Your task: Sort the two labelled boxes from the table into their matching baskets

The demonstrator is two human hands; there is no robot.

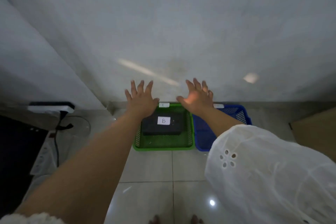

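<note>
White sleeve [269, 174] at 4 o'clock | left hand [141, 99], right hand [197, 97] both spread, holding nothing, above baskets | box B [161, 123] inside green basket [163, 148] at 12 o'clock | blue basket [201, 140] just right, contents hidden | tip: check labels before dropping second box

A pale grey wall [181, 23] fills the upper view, marked by a bright streak [147, 72]. Below lies a glossy tiled floor [154, 169]. A power strip [51, 108] and black cable [57, 143] sit left; a cardboard box [316, 132] sits right.
</note>
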